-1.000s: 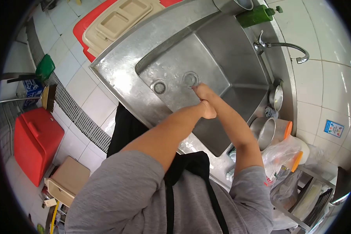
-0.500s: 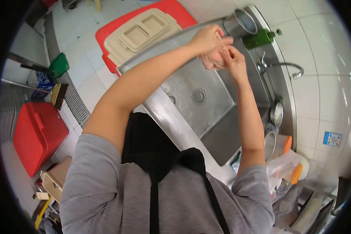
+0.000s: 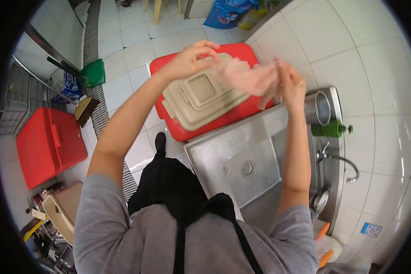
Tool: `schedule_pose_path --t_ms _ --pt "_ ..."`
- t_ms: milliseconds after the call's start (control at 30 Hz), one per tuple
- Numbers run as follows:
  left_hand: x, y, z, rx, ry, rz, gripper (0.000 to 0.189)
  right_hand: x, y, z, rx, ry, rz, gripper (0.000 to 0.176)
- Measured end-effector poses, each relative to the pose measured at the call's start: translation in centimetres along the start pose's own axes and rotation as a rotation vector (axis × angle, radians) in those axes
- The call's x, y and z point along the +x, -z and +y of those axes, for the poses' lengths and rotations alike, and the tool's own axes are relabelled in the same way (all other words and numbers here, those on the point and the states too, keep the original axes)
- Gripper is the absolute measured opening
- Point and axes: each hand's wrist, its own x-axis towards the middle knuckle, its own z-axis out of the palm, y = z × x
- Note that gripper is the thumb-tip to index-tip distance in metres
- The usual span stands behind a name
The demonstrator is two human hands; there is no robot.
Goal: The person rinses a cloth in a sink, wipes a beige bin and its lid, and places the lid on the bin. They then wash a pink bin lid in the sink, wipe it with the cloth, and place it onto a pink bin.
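Note:
A pale pink cloth, blurred by motion, hangs from my right hand, whose fingers are closed on its right end. Its loose part stretches leftward over the beige lid of a red cooler box. To the left of the cloth, my left hand is off it, fingers apart and slightly curled, above the same lid. Whether the cloth touches the lid is hard to tell.
The steel sink is below my right arm. A green bottle, a metal pot and the faucet line its wall side. Leftward are a second red cooler box, a broom and a floor drain grate.
My view and body have turned left from the sink toward the cooler box. Bunched between both hands before, the cloth is now spread out, and my left hand has let go of it.

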Motion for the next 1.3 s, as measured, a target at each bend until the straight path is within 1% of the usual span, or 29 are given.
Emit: schedule_pose_path --t_ms 33,67,100,133,167,233,267,333,367,433,467,533,567,633,700,733,767,833,867,933,967,1000,1033,1067,1100,1133,1200,1267,1300 --pt "0.0 0.0 -0.6 0.007 0.083 -0.036 0.042 0.1 -1.5 -0.6 -0.060 -0.052 -0.139 0.025" --pt "0.4 -0.8 -1.5 0.019 -0.022 0.012 0.046 0.4 -3.0 -0.8 -0.058 -0.059 -0.150 0.025" --pt "0.9 -1.9 -2.7 0.032 -0.128 0.061 0.051 0.8 -4.3 -1.0 -0.078 0.134 -0.289 0.024" --pt "1.5 -3.1 -2.8 -0.017 -0.125 0.011 0.053 1.2 -5.2 -1.2 -0.097 0.327 -0.425 0.022" --pt "1.9 -4.1 -3.0 -0.069 -0.122 -0.038 0.054 1.8 -5.6 -1.1 -0.098 0.319 -0.433 0.022" --pt "1.4 -5.5 -4.7 0.100 -0.119 -0.177 0.051 2.8 -5.5 -0.8 -0.111 0.117 -0.523 0.020" --pt "1.0 -5.2 -4.5 0.086 -0.112 -0.176 0.051 2.6 -5.7 0.6 -0.117 0.106 -0.532 0.020" --pt "0.9 -3.9 -4.2 0.004 0.170 -0.335 0.044 1.7 -6.4 4.6 0.564 -0.318 -0.329 0.018" --pt "0.5 -3.5 -5.4 -0.008 0.170 -0.338 0.044 1.5 -6.7 4.7 0.557 -0.326 -0.327 0.018" --pt "-1.8 -2.9 -8.9 -0.038 0.340 -0.493 0.038 1.1 -7.1 4.9 0.855 -0.596 -0.007 0.017" --pt "-3.2 -2.7 -10.6 -0.048 0.343 -0.497 0.038 1.6 -7.2 5.5 0.849 -0.605 -0.004 0.017" --pt "-5.6 -2.3 -13.4 -0.575 0.592 -0.403 0.029 2.7 -7.0 7.4 0.588 -0.578 -0.058 0.022" --pt "-6.0 -2.0 -13.5 -0.583 0.597 -0.412 0.029 3.8 -7.2 9.5 0.495 -0.608 -0.093 0.023" --pt "-6.9 -1.5 -13.0 -0.351 0.573 -0.014 0.028 6.6 -9.4 12.9 0.512 -0.651 -0.080 0.032" --pt "-9.5 -1.6 -14.3 -0.308 0.631 0.060 0.029 7.2 -12.4 21.6 -0.135 -0.330 -0.029 0.044" --pt "-11.2 -1.5 -15.0 -0.254 0.686 0.139 0.029 7.0 -13.5 26.5 -0.303 -0.419 -0.110 0.044" --pt "-13.0 -1.0 -15.5 -0.204 0.740 0.107 0.029 6.7 -14.4 30.1 -0.470 -0.503 -0.194 0.044" --pt "-17.1 0.2 -15.6 -0.093 0.867 0.044 0.028 5.3 -19.0 31.8 -0.537 -0.581 -0.401 0.054" --pt "-19.3 1.0 -15.5 -0.035 0.939 0.012 0.028 4.2 -21.7 31.7 -0.527 -0.568 -0.418 0.054" --pt "-24.7 2.0 -15.6 0.008 1.040 0.044 0.027 1.8 -25.9 30.7 -0.732 -0.312 -0.471 0.059" --pt "-27.3 2.2 -15.6 0.039 1.128 0.058 0.026 1.4 -26.5 29.8 -0.717 -0.284 -0.489 0.059" --pt "-29.6 2.5 -15.2 0.056 1.144 0.090 0.026 1.2 -26.8 28.4 -0.719 -0.334 -0.508 0.062" --pt "-31.9 2.8 -14.6 0.078 1.218 0.170 0.025 1.1 -27.6 27.0 -0.716 -0.383 -0.527 0.064" --pt "-34.1 2.8 -13.8 0.099 1.291 0.253 0.025 0.9 -28.5 24.9 -0.695 -0.351 -0.547 0.064" --pt "-36.1 2.6 -13.0 0.129 1.294 0.332 0.026 0.8 -29.1 22.8 -0.630 -0.343 -0.489 0.061" --pt "-37.8 2.3 -12.4 0.036 1.320 0.404 0.033 0.2 -29.4 21.1 -0.567 -0.340 -0.429 0.058" --pt "-36.8 2.0 -7.9 -0.238 1.375 0.589 0.045 0.3 -30.2 18.5 -0.476 -0.254 -0.471 0.059" --pt "-35.9 1.5 -3.7 -0.514 1.241 0.610 0.063 0.8 -31.1 13.2 -0.408 -0.235 -0.367 0.058" --pt "-35.0 1.0 -1.1 -0.600 1.091 0.643 0.071 0.5 -31.0 9.5 -0.329 -0.251 -0.375 0.055"
